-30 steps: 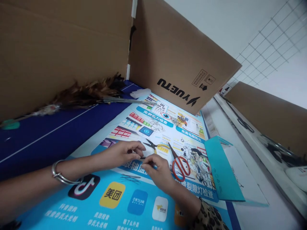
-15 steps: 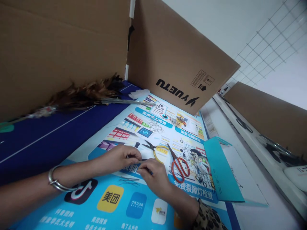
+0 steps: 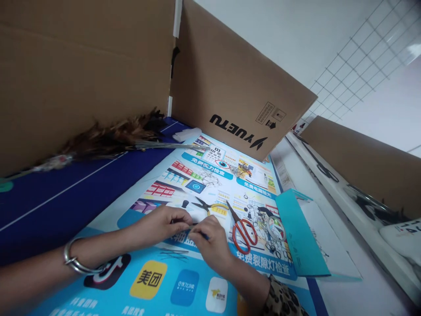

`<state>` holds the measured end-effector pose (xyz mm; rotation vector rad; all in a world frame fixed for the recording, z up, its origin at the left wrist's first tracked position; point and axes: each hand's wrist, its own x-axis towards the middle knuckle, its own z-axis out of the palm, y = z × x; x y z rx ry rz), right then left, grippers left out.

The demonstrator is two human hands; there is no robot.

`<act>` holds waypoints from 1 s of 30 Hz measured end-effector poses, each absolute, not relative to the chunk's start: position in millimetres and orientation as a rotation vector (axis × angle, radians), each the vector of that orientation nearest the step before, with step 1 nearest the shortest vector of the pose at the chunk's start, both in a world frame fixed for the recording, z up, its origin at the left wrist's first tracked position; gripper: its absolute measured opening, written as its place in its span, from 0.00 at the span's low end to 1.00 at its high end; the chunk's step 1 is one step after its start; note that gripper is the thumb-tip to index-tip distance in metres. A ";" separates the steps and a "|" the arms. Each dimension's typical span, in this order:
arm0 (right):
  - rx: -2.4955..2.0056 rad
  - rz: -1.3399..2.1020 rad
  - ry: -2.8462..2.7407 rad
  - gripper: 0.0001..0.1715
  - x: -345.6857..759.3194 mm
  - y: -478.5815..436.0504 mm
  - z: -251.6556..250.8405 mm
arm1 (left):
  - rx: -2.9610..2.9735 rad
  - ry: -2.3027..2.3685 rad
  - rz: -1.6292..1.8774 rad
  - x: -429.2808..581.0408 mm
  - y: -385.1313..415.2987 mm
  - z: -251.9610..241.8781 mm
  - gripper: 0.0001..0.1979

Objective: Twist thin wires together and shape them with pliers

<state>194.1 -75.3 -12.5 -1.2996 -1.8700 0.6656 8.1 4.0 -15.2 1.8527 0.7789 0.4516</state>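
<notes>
My left hand [image 3: 173, 224] is closed in a pinch, thumb against fingers. Right beside it my right hand [image 3: 210, 239] is pinched too, fingertips almost touching the left ones. Between them shows a thin dark strand [image 3: 192, 225], mostly hidden by the fingers; its kind is too small to tell. Just beyond the hands lie pliers [image 3: 210, 206] with yellow handles, partly covered by my right hand. To the right rest red-handled scissors [image 3: 243, 230], blades pointing away. Several thin dark strands [image 3: 174, 253] lie on the printed sheet [image 3: 115, 237] below my hands.
A tangle of small wires and rings [image 3: 268, 232] lies right of the scissors, near a turquoise open box [image 3: 301, 237]. Long thin metal wires [image 3: 171, 145] and brown feathers [image 3: 112, 136] lie at the back left. Cardboard panels [image 3: 230, 83] stand behind.
The view has shifted slightly, so the scene sits a little further left and lower. Both hands keep their pinch, and their fingertips are closer together.
</notes>
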 end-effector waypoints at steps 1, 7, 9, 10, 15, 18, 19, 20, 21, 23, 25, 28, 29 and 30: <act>-1.301 0.682 -1.829 0.14 194.4 -74.9 -11.3 | 1.837 0.770 0.449 8.1 3.4 -15.7 0.11; -1.215 0.829 -1.542 0.10 196.6 -75.1 -7.0 | 1.686 0.643 0.428 9.5 -1.6 -20.0 0.15; -1.199 0.895 -1.471 0.10 196.1 -75.1 -9.1 | 1.587 0.599 0.424 11.3 -4.4 -22.8 0.15; -1.193 0.921 -1.441 0.10 195.5 -75.2 -10.4 | 1.535 0.592 0.429 12.3 -6.1 -24.3 0.14; -1.166 0.987 -1.366 0.09 191.2 -78.4 -12.7 | 1.307 0.611 0.434 15.1 -16.2 -28.0 0.15; -1.174 1.026 -1.352 0.09 189.2 -81.8 -9.4 | 1.235 0.599 0.406 14.2 -20.9 -26.4 0.17; -1.182 1.038 -1.347 0.09 188.9 -82.8 -8.0 | 1.216 0.601 0.398 13.8 -22.0 -25.8 0.17; -1.186 1.047 -1.346 0.09 188.7 -83.5 -6.4 | 1.199 0.606 0.391 13.4 -22.8 -25.2 0.17; -1.187 1.050 -1.349 0.09 188.6 -84.1 -4.7 | 1.180 0.611 0.388 13.0 -23.3 -24.9 0.17; -1.181 1.046 -1.358 0.09 188.8 -84.6 -1.5 | 1.146 0.610 0.385 12.5 -24.0 -24.5 0.17; -1.188 1.040 -1.360 0.08 189.6 -84.4 0.8 | 1.126 0.598 0.394 12.3 -24.2 -24.4 0.17; -1.212 1.042 -1.338 0.03 192.1 -83.3 0.5 | 1.125 0.578 0.401 12.7 -23.9 -23.3 0.16; -1.212 1.043 -1.328 0.03 193.1 -82.9 -0.7 | 1.130 0.576 0.399 13.1 -23.7 -22.7 0.16; -1.210 1.041 -1.317 0.03 194.2 -82.6 -2.0 | 1.134 0.574 0.393 13.4 -23.5 -21.9 0.16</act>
